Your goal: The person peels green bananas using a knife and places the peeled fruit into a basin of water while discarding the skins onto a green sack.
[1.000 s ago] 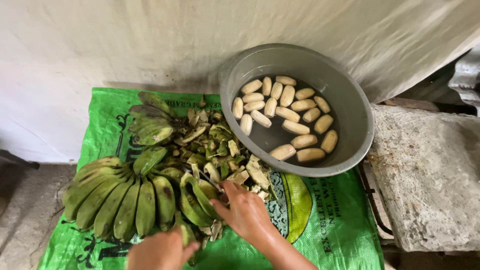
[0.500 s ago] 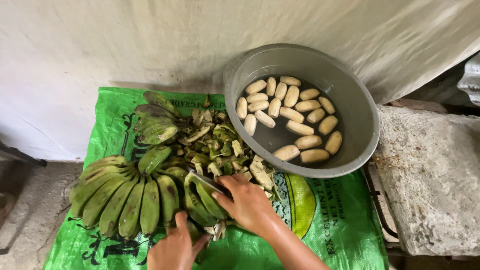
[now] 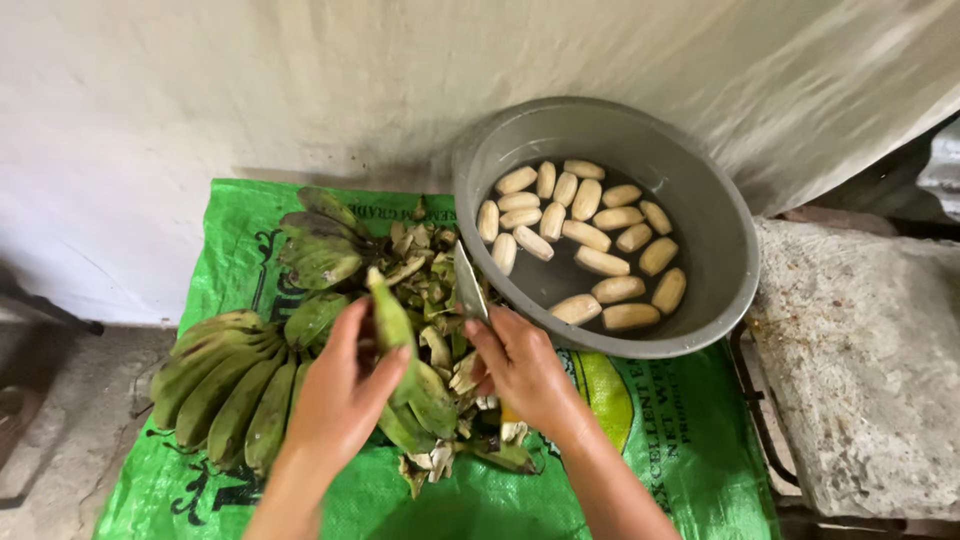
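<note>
My left hand [image 3: 340, 395] holds a single green banana [image 3: 392, 318] upright, lifted off the bunch. My right hand [image 3: 522, 372] grips a knife [image 3: 469, 283] with its blade pointing up, just right of that banana. A large bunch of green bananas [image 3: 222, 380] lies on the green woven sack [image 3: 640, 450] to the left of my hands. A smaller bunch [image 3: 318, 250] lies farther back. A heap of green peels [image 3: 430, 270] sits between the bunches and the basin.
A grey basin [image 3: 720, 230] holds water and several peeled pale bananas [image 3: 585, 230]. A rough concrete slab [image 3: 860, 360] lies at the right. A white wall [image 3: 250, 90] stands behind. Bare floor [image 3: 50, 420] shows at the left.
My left hand rose from the near edge and lifted one banana off the bunch. My right hand swung the knife from across the bunch to blade-up beside that banana.
</note>
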